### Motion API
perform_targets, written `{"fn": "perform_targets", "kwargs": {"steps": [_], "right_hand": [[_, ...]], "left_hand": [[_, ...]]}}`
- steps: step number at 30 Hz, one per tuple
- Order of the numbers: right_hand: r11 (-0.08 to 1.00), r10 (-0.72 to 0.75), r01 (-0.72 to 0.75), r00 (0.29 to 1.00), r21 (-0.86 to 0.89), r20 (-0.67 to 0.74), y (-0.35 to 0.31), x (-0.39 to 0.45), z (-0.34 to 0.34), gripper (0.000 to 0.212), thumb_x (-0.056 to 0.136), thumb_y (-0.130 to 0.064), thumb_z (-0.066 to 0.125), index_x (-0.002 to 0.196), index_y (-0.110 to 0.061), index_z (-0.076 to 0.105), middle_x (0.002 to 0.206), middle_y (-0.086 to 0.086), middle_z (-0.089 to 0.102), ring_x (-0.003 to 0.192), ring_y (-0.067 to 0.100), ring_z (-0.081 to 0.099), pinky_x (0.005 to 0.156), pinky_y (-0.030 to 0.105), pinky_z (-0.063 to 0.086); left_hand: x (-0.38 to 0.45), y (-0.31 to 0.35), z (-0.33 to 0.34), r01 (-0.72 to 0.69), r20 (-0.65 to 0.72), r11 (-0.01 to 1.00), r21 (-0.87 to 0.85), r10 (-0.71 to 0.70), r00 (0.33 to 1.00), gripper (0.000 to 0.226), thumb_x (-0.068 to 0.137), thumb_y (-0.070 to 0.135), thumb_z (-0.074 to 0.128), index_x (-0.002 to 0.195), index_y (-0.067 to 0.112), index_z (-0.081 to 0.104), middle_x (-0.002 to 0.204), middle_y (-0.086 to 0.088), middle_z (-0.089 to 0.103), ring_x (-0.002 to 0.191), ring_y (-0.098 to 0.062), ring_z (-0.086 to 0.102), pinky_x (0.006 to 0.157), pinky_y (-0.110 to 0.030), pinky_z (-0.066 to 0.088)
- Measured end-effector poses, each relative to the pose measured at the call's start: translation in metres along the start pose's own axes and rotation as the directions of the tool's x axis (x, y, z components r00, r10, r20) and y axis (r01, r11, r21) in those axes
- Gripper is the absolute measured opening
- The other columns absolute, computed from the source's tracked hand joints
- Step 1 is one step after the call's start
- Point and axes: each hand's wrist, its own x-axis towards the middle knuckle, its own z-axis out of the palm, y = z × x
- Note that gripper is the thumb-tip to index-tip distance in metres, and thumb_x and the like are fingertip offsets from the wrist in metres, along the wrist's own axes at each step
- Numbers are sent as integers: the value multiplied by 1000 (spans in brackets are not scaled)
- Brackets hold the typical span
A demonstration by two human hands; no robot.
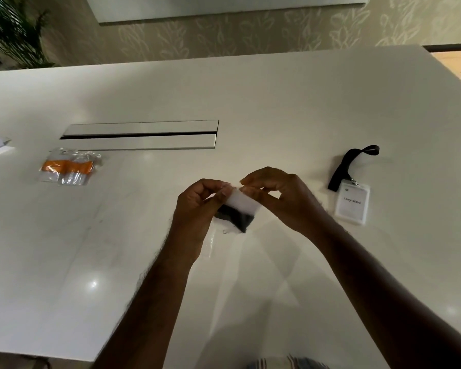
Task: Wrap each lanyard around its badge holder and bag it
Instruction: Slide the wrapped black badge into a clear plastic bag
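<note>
A badge holder (241, 202), a flat white rectangle with a black lanyard (237, 218) wound in a band across its lower half, is held just above the glossy white table (277, 102), seemingly inside a clear bag whose film is barely visible. The left hand (200, 206) pinches its upper left corner between curled fingers and thumb; the right hand (280, 195) pinches the upper right corner, both forearms reaching in from below. To the right lies a second badge holder (352, 203), rigid clear plastic, its black strap (349, 163) unwound. Far left lies a crinkled clear bag (68, 167) containing an orange-wrapped holder, near a recessed metal cable hatch (141, 135).
</note>
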Motion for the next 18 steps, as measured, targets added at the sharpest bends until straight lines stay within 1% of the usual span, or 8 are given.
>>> {"fn": "perform_targets", "kwargs": {"steps": [2, 3, 5, 9, 12, 15, 17, 18], "right_hand": [[1000, 19, -21, 999, 24, 48, 0, -1, 2, 17, 101, -28, 66, 111, -26, 80, 123, -20, 69, 102, 10, 70, 85, 27, 56], [999, 27, -30, 998, 35, 65, 1, -2, 2, 17, 101, -30, 66, 112, -29, 79, 126, -22, 67, 104, 9, 70, 85, 28, 55], [1000, 0, -3, 996, 24, 93, 1, -3, 0, 19, 98, -31, 70, 116, -33, 77, 131, -23, 65, 109, 3, 68, 86, 22, 55], [995, -82, 89, 989, -53, 124, 8, -5, 3, 34, 93, -23, 78, 127, -21, 72, 124, -15, 68, 110, 2, 67, 87, 18, 55], [992, -81, 93, 988, -84, 134, 10, -4, 2, 23, 96, -20, 74, 119, -19, 74, 115, -15, 67, 106, 5, 67, 86, 20, 54], [993, -76, 88, 985, -74, 152, 10, -4, -1, 19, 99, -16, 70, 117, -19, 76, 113, -12, 68, 104, 4, 67, 85, 14, 50], [999, -33, 33, 991, -1, 129, 6, -4, -1, 20, 98, -14, 71, 115, -21, 78, 111, -11, 72, 101, 3, 70, 86, 15, 52], [998, 19, -24, 994, 54, 104, 5, -4, 0, 20, 97, -14, 73, 114, -23, 78, 108, -10, 75, 99, 4, 72, 86, 19, 56]], "left_hand": [[0, -1, -1, 4, -4, 998, -55, -4, 1000, 9, 90, 19, 72, 98, 14, 73, 101, -1, 78, 99, -18, 74, 82, -25, 57], [0, -1, -1, 11, 3, 997, -76, -11, 1000, 14, 88, 23, 72, 98, 14, 74, 102, -3, 78, 100, -19, 74, 84, -27, 57], [-1, -1, 0, 44, 39, 988, -147, -38, 999, 17, 85, 26, 71, 97, 15, 76, 101, -5, 78, 99, -20, 74, 84, -29, 58], [-2, -4, -1, 95, 69, 952, -290, -78, 995, 13, 85, 18, 69, 93, 17, 78, 103, -6, 77, 103, -21, 72, 89, -31, 57], [-2, -5, -2, 112, 77, 958, -263, -94, 993, 21, 86, 20, 69, 103, 8, 75, 108, -12, 77, 106, -26, 71, 90, -32, 58], [-2, -4, -2, 115, 69, 974, -194, -103, 992, 28, 88, 22, 69, 109, 4, 71, 110, -16, 76, 104, -29, 72, 87, -34, 60], [-2, -3, -4, 117, 45, 981, -157, -111, 993, 21, 92, 18, 67, 108, 4, 71, 110, -15, 76, 103, -28, 73, 86, -33, 60], [-2, -3, -4, 120, 34, 981, -150, -116, 993, 16, 95, 13, 65, 107, 5, 71, 109, -14, 76, 103, -27, 72, 85, -33, 60]]}}
